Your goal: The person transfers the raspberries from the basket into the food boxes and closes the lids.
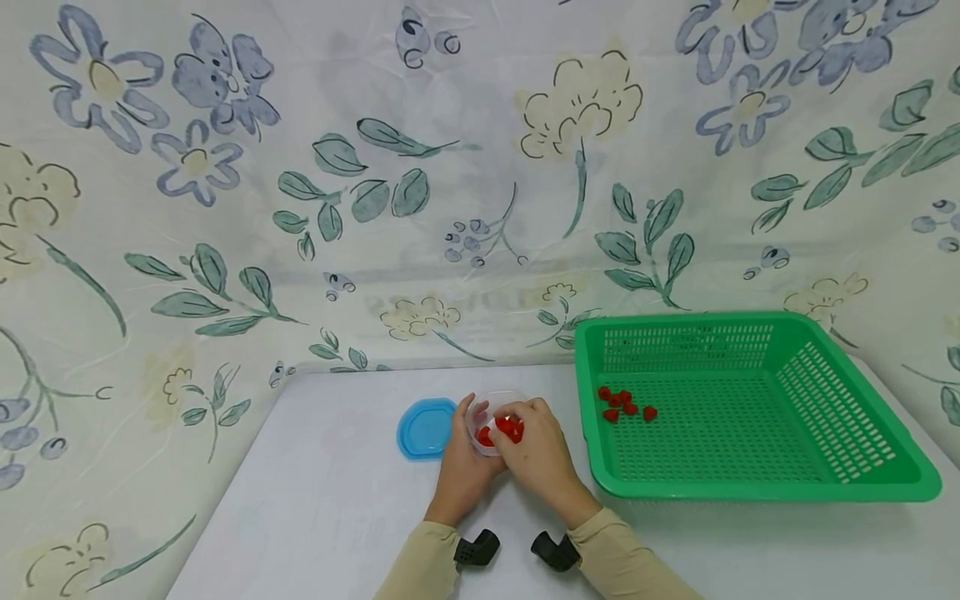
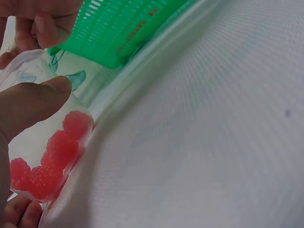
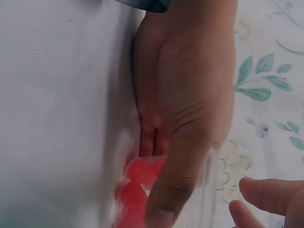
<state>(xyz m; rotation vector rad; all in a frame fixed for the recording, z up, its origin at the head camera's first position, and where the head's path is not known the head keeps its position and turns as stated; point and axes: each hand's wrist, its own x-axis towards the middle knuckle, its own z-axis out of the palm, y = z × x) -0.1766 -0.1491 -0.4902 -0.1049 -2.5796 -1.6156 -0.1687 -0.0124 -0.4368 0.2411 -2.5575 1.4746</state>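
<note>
My left hand [image 1: 467,475] grips a small clear plastic container [image 2: 28,118], its thumb along the side in the left wrist view. Several red raspberries [image 2: 45,182] lie inside against the bottom, close to the tabletop. The right hand [image 1: 542,457] is over the container's mouth, fingers bent, with red raspberries [image 1: 510,427] showing in the gap between thumb and forefinger. In the right wrist view nothing shows between its fingertips [image 3: 256,187], which are beside the container wall. A blue lid [image 1: 425,429] lies flat just left of the left hand.
To the right stands a large green plastic basket [image 1: 750,490] with slotted walls. Several more raspberries [image 1: 630,408] are at its left end. The white tabletop [image 1: 315,500] meets a floral-patterned cloth [image 1: 480,167] hanging behind.
</note>
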